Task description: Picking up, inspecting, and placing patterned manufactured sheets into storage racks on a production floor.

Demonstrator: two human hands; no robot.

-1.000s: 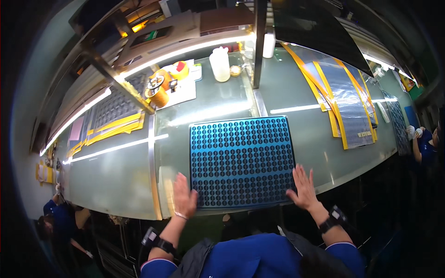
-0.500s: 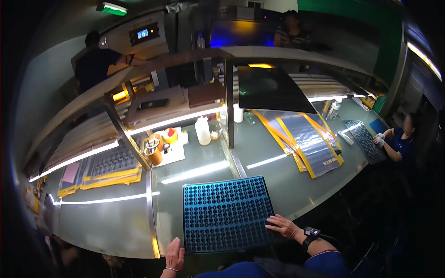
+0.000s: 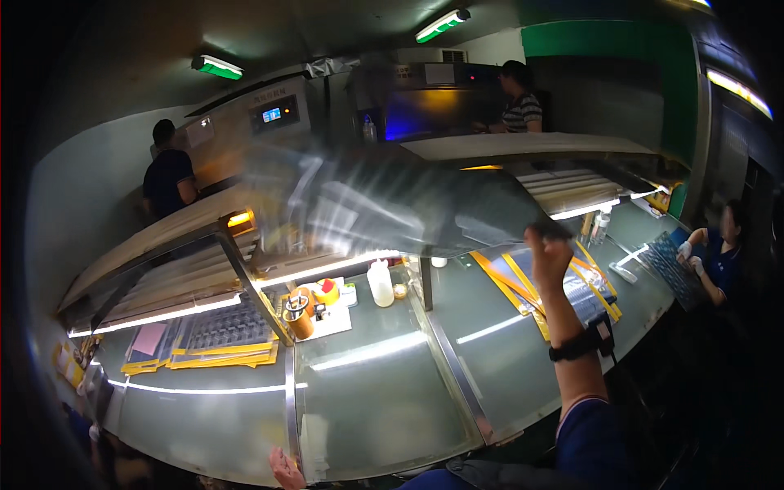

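Yellow-edged films (image 3: pixel 214 336) lie on the counter (image 3: pixel 204 425); near its front edge, your left grip (image 3: pixel 286 469) is released. The dark sheet (image 3: pixel 376 208), blurred, is aloft over the counter's far side: guide its loose left side clear of the white bottle (image 3: pixel 380 283), holding firmly the right corner, grasped in your right grip (image 3: pixel 549 257).

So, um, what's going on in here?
The person's right hand grips the right end of a large dark sheet, which is up in the air over the worktable and looks blurry. The left hand is low by the table's front edge, with nothing showing in it. A white bottle stands on the table. Off to the right, a co-worker in white gloves handles a patterned sheet.
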